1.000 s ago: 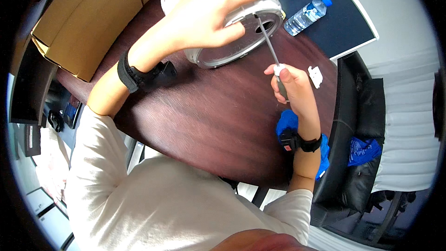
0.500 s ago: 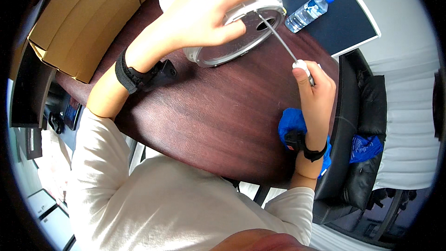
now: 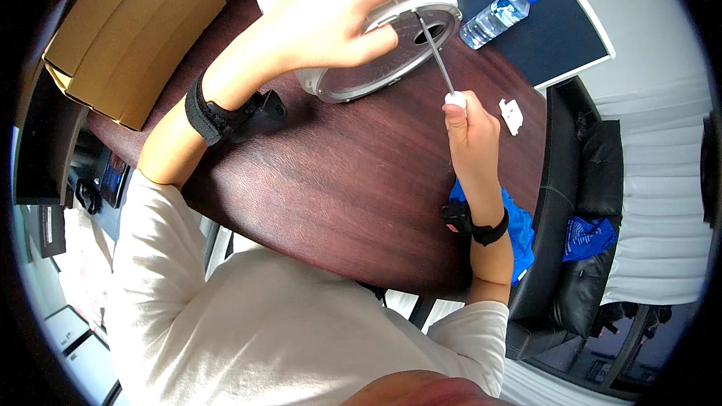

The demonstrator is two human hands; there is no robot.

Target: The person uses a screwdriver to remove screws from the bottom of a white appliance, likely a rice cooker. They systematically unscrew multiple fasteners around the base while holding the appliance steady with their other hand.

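A white round housing (image 3: pixel 353 81) with a clear rim and a dark hole in its face stands tilted at the far middle of the table. My left hand (image 3: pixel 331 19) grips its upper edge, thumb on the near side and fingers stretched over the top. In my right hand (image 3: pixel 474 135) is a screwdriver (image 3: pixel 436 54), its white handle wrapped by my fingers. The long metal shaft slants up and left, its tip at the housing's upper rim by my left fingers. Whether it sits in a screw is too small to tell.
A small white plastic part (image 3: pixel 511 116) lies right of my right hand. Beyond it, a water bottle (image 3: pixel 495 19) lies on a dark-blue board (image 3: pixel 556 30). Cardboard boxes (image 3: pixel 143 37) border the brown table (image 3: pixel 331 188) on the left; a blue cloth (image 3: pixel 519 233) is beside my right wrist.
My right hand has moved left and slightly forward, so the screwdriver now stands steeper against the rim. The small white part has come into sight. My left hand stays on the housing.
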